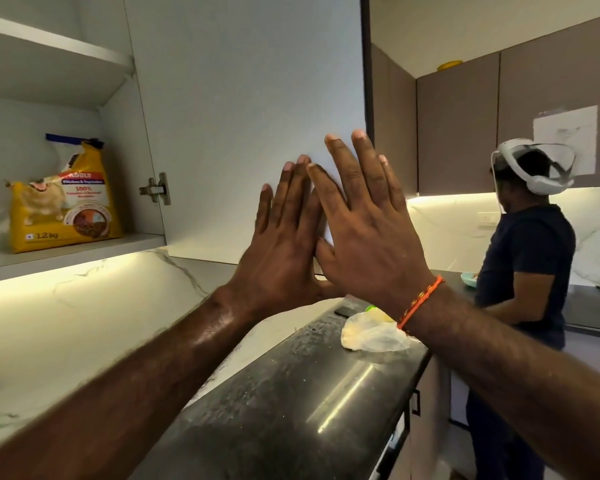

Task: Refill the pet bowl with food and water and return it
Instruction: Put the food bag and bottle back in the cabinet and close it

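Both palms hidden: left hand (284,237) and right hand (368,230) show backs only, contact with cupboard door (243,98) unclear. Food bag (63,199) small print blurred. Plastic bag (371,332) contents unclear. Second person (527,268): hands hidden, legs cut off.

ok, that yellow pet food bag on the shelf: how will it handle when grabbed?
The bag is probably floppy: its sides look creased. Its torn-open top could spill if tipped. Label reads 1.2 kg, so likely light enough for one hand.
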